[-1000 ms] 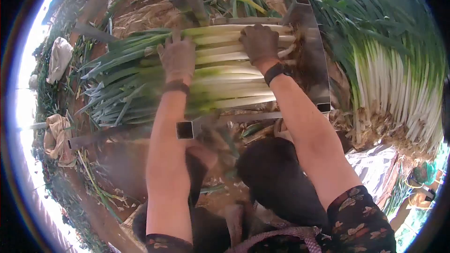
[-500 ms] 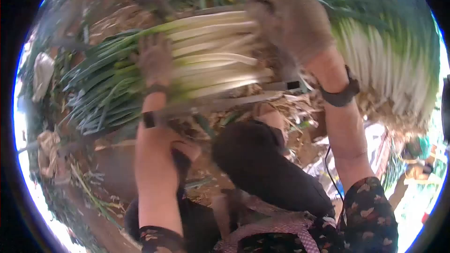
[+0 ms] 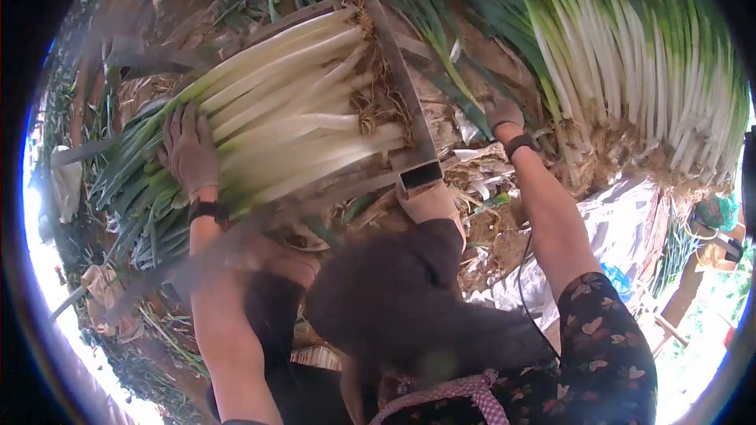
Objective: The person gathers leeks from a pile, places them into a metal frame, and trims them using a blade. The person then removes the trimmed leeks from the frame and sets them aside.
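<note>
Long green onions (image 3: 291, 122) with white stalks lie side by side in a metal frame (image 3: 398, 55), their brown roots against its upright end plate. My left hand (image 3: 190, 149), in a grey-brown glove, rests flat on the bundle where white turns green, fingers stretched out. My right hand (image 3: 505, 115), gloved too, is right of the frame at the lower end of a loose green onion (image 3: 441, 51). Its fingers look curled round that stalk, though they are partly hidden.
A large pile of green onions (image 3: 630, 63), roots toward me, lies at the right. Dry leaf scraps (image 3: 480, 169) litter the ground beside the frame. My knee (image 3: 386, 275) is close below the frame. A white plastic sheet (image 3: 614, 228) lies at the lower right.
My right hand has moved from the root end of the bundle down and slightly right to the loose stalk. My left hand has shifted left and down, still on the bundle. The end plate now shows.
</note>
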A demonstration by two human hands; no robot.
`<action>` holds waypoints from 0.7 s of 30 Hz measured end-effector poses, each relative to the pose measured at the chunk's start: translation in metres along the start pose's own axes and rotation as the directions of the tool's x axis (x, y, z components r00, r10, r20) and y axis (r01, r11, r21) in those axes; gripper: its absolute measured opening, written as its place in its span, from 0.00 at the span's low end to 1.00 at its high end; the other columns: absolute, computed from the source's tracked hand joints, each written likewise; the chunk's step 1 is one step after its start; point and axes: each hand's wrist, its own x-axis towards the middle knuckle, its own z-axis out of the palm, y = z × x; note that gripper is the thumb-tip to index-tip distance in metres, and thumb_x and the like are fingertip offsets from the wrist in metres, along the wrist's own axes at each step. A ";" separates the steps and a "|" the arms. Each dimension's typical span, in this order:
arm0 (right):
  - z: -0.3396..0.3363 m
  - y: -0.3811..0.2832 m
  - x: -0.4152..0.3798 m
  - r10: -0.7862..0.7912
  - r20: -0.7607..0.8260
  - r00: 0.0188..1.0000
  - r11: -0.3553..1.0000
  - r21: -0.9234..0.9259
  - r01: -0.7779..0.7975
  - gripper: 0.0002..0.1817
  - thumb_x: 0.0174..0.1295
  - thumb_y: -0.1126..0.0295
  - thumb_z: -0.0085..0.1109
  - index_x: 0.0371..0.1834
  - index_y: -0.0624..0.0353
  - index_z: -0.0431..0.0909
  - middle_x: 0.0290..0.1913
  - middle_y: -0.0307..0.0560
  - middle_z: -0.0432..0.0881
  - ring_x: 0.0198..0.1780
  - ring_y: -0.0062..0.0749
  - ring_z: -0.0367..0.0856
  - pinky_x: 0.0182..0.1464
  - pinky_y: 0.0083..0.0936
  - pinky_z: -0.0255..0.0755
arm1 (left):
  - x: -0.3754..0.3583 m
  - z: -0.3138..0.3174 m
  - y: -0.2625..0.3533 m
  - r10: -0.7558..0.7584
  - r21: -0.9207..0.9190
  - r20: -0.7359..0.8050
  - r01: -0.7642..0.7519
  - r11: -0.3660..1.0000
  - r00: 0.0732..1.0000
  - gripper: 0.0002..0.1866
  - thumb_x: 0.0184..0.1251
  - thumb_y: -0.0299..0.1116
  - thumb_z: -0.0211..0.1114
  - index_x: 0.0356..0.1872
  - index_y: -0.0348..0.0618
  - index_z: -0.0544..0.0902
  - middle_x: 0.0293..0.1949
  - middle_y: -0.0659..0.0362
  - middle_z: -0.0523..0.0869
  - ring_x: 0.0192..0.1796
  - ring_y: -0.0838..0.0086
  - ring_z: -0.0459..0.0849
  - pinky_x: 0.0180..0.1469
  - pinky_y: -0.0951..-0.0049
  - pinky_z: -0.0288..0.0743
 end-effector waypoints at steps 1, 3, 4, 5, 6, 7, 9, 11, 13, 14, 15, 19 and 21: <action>0.015 0.006 0.008 0.050 -0.026 0.998 0.999 -0.018 -0.050 0.21 0.62 0.55 0.53 0.51 0.56 0.83 0.49 0.61 0.83 0.51 0.56 0.83 0.54 0.47 0.76 | 0.001 0.002 -0.001 0.000 0.006 -0.002 0.000 1.000 1.000 0.21 0.74 0.51 0.53 0.64 0.67 0.77 0.68 0.65 0.74 0.72 0.65 0.67 0.71 0.43 0.52; 0.013 -0.004 0.012 0.164 0.059 0.985 0.978 -0.140 -0.155 0.25 0.52 0.54 0.62 0.53 0.52 0.83 0.55 0.59 0.82 0.56 0.54 0.82 0.59 0.43 0.75 | 0.002 0.004 -0.002 0.020 0.049 -0.006 -0.019 0.999 1.000 0.21 0.73 0.50 0.54 0.64 0.67 0.77 0.67 0.64 0.76 0.71 0.64 0.68 0.71 0.46 0.54; 0.010 -0.005 0.013 0.166 0.069 0.984 0.978 -0.140 -0.155 0.25 0.52 0.54 0.62 0.53 0.52 0.83 0.55 0.59 0.82 0.56 0.54 0.82 0.59 0.43 0.75 | 0.001 0.004 -0.003 0.023 0.054 0.002 -0.024 0.998 1.000 0.21 0.73 0.50 0.54 0.64 0.67 0.77 0.67 0.64 0.76 0.71 0.64 0.68 0.71 0.46 0.54; 0.000 -0.009 0.010 0.133 0.172 0.976 0.975 -0.198 -0.098 0.26 0.50 0.55 0.63 0.53 0.51 0.83 0.55 0.59 0.82 0.56 0.53 0.82 0.58 0.42 0.76 | 0.000 0.002 -0.003 0.027 0.017 -0.001 -0.027 0.999 1.000 0.21 0.73 0.50 0.54 0.64 0.66 0.77 0.67 0.64 0.76 0.71 0.64 0.68 0.71 0.47 0.55; -0.010 -0.014 0.008 0.105 0.270 0.957 0.968 -0.247 -0.036 0.27 0.48 0.55 0.64 0.54 0.51 0.83 0.55 0.58 0.83 0.57 0.51 0.82 0.58 0.40 0.76 | -0.001 0.003 -0.004 0.030 -0.023 -0.009 -0.030 0.999 1.000 0.21 0.73 0.50 0.54 0.64 0.65 0.78 0.66 0.64 0.76 0.71 0.64 0.69 0.71 0.48 0.55; -0.019 -0.021 0.005 0.108 0.271 0.957 0.968 -0.247 -0.039 0.27 0.48 0.55 0.64 0.54 0.51 0.83 0.55 0.58 0.83 0.57 0.51 0.82 0.58 0.40 0.76 | 0.001 0.004 -0.004 0.033 -0.023 -0.008 -0.033 0.999 0.999 0.21 0.73 0.50 0.54 0.64 0.65 0.78 0.66 0.64 0.76 0.71 0.64 0.69 0.71 0.48 0.55; -0.034 -0.028 -0.006 0.017 0.404 0.915 0.934 -0.332 0.129 0.23 0.55 0.58 0.60 0.54 0.55 0.83 0.57 0.57 0.82 0.55 0.49 0.83 0.58 0.40 0.76 | 0.003 0.009 -0.006 0.017 -0.057 -0.001 -0.017 0.998 1.000 0.21 0.73 0.49 0.54 0.64 0.64 0.77 0.66 0.63 0.76 0.71 0.64 0.69 0.70 0.47 0.55; -0.026 -0.017 -0.013 -0.054 0.423 0.904 0.944 -0.274 0.185 0.25 0.55 0.55 0.61 0.54 0.55 0.83 0.57 0.57 0.82 0.53 0.49 0.84 0.57 0.40 0.77 | 0.000 0.007 -0.008 0.040 -0.082 -0.007 -0.040 0.996 0.999 0.21 0.73 0.50 0.55 0.64 0.64 0.77 0.66 0.62 0.76 0.71 0.64 0.68 0.70 0.46 0.55; -0.017 0.001 -0.016 -0.127 0.441 0.889 0.947 -0.212 0.240 0.27 0.55 0.51 0.63 0.54 0.55 0.82 0.57 0.57 0.82 0.51 0.49 0.85 0.56 0.39 0.77 | -0.001 0.000 -0.012 0.064 -0.104 -0.012 -0.065 0.992 0.998 0.21 0.72 0.50 0.55 0.64 0.64 0.77 0.67 0.61 0.76 0.72 0.64 0.68 0.70 0.46 0.54; -0.017 0.010 -0.013 -0.224 0.396 0.891 0.963 -0.053 0.266 0.28 0.55 0.49 0.63 0.55 0.54 0.82 0.56 0.57 0.82 0.49 0.47 0.85 0.53 0.39 0.78 | 0.002 0.000 -0.018 0.127 -0.140 0.029 -0.122 0.983 0.991 0.22 0.73 0.48 0.55 0.65 0.63 0.76 0.67 0.60 0.75 0.72 0.63 0.68 0.71 0.48 0.56; -0.025 0.007 -0.016 -0.313 0.334 0.889 0.950 0.109 0.293 0.30 0.55 0.46 0.64 0.55 0.54 0.82 0.55 0.56 0.83 0.47 0.45 0.86 0.50 0.39 0.79 | 0.004 -0.001 -0.027 0.192 -0.178 0.065 -0.178 0.968 0.979 0.22 0.73 0.46 0.56 0.66 0.61 0.75 0.68 0.58 0.74 0.71 0.62 0.69 0.71 0.51 0.57; -0.054 0.012 -0.044 -0.474 0.145 0.868 0.763 0.559 0.324 0.26 0.66 0.47 0.59 0.55 0.56 0.81 0.35 0.43 0.82 0.31 0.24 0.82 0.26 0.27 0.74 | 0.021 -0.025 -0.093 0.311 -0.555 0.178 -0.166 0.815 0.934 0.22 0.75 0.35 0.54 0.68 0.53 0.73 0.68 0.55 0.73 0.71 0.61 0.70 0.72 0.60 0.61; -0.069 0.015 -0.055 -0.322 0.186 0.929 0.636 0.769 0.067 0.24 0.68 0.48 0.57 0.54 0.56 0.81 0.32 0.40 0.80 0.28 0.21 0.79 0.23 0.25 0.71 | 0.035 -0.042 -0.127 0.365 -0.079 0.125 -0.358 0.931 0.923 0.23 0.74 0.23 0.49 0.69 0.45 0.70 0.68 0.53 0.73 0.69 0.61 0.72 0.70 0.68 0.67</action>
